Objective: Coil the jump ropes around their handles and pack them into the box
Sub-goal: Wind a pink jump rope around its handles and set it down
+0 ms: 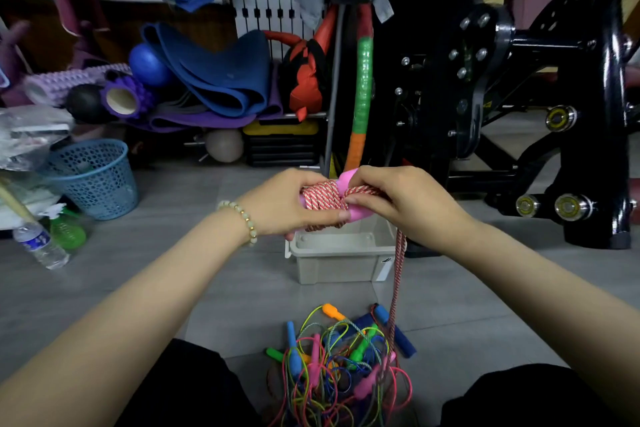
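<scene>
Inspection is finding the coiling step under way on one rope, with packing not yet begun for it. The left hand (294,206) is gripping the pink handles (347,180) together, fingers curled over the wound turns and thumb lying along the underside. The right hand (401,210) is pinching the red-and-white rope (322,198) where it is meeting the handles, fingers closed on the strand. The bundle is being held in the air above the box (332,265), and a loose length (395,288) is hanging from the right hand down to the floor (173,270). This tail is judged a fair share of the rope, so the coil is only partly done. The next move is calling for more turns laid snugly beside those already on, with tension held so nothing is slipping, then a tucked end. A tangled pile of ropes (339,367) in many colours is lying on the floor between the person's knees, just in front of the box, and the hanging tail is running into it (a snag is likely as it is drawn up). The grey box is standing open, but the hands are covering most of its interior, so its contents cannot be told. A blue basket (93,180) is standing well to the left; what it is holding cannot be made out through its mesh. A water bottle (40,246) is lying near it.
</scene>
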### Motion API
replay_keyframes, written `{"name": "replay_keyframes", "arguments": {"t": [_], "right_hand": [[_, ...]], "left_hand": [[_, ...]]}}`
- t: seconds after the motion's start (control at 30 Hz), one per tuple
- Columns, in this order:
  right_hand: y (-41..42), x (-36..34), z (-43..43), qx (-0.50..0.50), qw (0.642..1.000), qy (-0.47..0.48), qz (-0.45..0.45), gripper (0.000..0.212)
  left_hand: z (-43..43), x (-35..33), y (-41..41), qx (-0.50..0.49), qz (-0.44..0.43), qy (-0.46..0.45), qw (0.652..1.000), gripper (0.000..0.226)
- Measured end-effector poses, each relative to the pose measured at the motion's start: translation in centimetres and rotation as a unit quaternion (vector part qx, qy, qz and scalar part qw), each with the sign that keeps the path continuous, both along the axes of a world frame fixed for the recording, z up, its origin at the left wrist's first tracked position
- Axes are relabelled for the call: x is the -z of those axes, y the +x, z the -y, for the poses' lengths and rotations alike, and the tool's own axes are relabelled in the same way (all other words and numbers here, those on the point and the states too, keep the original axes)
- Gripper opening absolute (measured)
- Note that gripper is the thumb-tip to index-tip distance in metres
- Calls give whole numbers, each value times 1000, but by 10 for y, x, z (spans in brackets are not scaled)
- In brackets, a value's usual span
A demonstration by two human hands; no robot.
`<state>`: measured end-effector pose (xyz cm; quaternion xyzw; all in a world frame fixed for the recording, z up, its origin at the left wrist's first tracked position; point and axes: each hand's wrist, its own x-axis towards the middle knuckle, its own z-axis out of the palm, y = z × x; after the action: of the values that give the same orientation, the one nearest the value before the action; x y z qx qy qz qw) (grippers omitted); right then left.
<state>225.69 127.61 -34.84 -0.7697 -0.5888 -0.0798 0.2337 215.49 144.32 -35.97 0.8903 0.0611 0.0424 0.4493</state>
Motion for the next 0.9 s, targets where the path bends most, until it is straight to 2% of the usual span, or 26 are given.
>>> {"name": "replay_keyframes", "arguments": {"t": [0.13,0.2,0.27,0.33,0.43,0.5,0.57,0.73,0.9], "right_hand": [[-3,-7,2,-16,999,-17,41,25],[-1,-12,3,-44,993,-36,100,22],[0,-17,4,-83,981,-41,172,27],[2,-21,5,-108,971,-43,208,32],[1,-27,5,-109,978,-50,172,35],[4,-32,4,-84,990,-60,92,31],[6,-36,5,-63,996,-54,17,29],[6,-35,3,-40,996,-47,56,38],[7,-28,2,-59,995,-70,-29,39]], "left_hand": [[5,-10,-2,28,-17,66,997,26],[7,-12,-2,36,-25,102,994,29],[9,-15,-3,38,-35,150,987,32],[13,-19,-3,39,-28,196,979,28],[20,-24,-3,34,15,285,958,29],[19,-23,-1,32,40,275,960,30],[17,-21,-1,34,51,263,963,42],[18,-20,-3,27,65,277,958,45],[19,-12,-10,15,67,286,956,37]]}}
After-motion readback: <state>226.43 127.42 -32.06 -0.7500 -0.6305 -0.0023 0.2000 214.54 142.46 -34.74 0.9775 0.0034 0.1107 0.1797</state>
